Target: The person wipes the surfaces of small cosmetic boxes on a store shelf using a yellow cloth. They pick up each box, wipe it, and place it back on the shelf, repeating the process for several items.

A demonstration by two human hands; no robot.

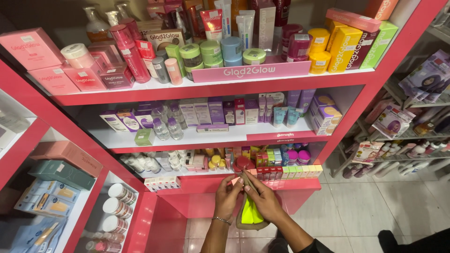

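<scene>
Both my hands meet low in the middle of the head view, in front of the lowest red shelf [225,183]. My left hand [228,196], with a thin bracelet at the wrist, and my right hand [262,199] together grip a cloth [249,213] that is neon yellow with an olive-brown outer layer. The cloth hangs down between the palms. My fingertips reach the front edge of the lowest shelf, next to a row of small red and pink boxes [271,173] and a round red jar [242,162].
A red shelving unit holds cosmetics: pink boxes and jars on the top shelf [211,84], purple boxes and small bottles on the middle shelf [201,137]. A side bay at left holds white jars [121,193]. Wire racks with packets stand at right. Pale tiled floor [375,206] lies below.
</scene>
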